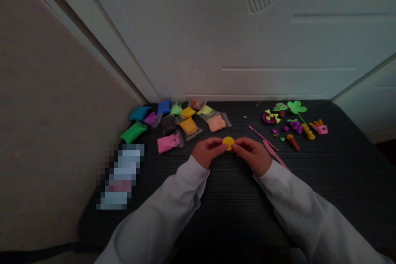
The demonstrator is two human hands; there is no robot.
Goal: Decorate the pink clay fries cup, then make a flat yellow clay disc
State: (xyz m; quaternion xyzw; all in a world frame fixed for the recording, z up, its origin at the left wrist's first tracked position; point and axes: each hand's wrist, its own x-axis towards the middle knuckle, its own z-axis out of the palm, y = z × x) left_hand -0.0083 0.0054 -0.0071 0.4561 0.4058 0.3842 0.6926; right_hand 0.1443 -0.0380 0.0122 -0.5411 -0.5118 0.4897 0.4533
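A flat, round disc of yellow modelling clay [228, 143] is held upright between my two hands, above the middle of the dark table. My left hand [208, 151] pinches its left edge between thumb and fingers. On the opposite edge, my right hand [254, 154] pinches it the same way. Just beyond the right hand lie a thin pink modelling stick [262, 137] and a pink plastic clay knife [275, 153], the knife partly covered by the right sleeve.
Several bags of coloured clay, among them a pink one [168, 142] and a green one [133, 132], lie at the back left. Small clay figures, including a green flower [297, 107] and a pink cup of fries [320, 127], sit at right. A blurred-out rectangle [122, 177] lies left. A white panel [216, 29] rises behind.
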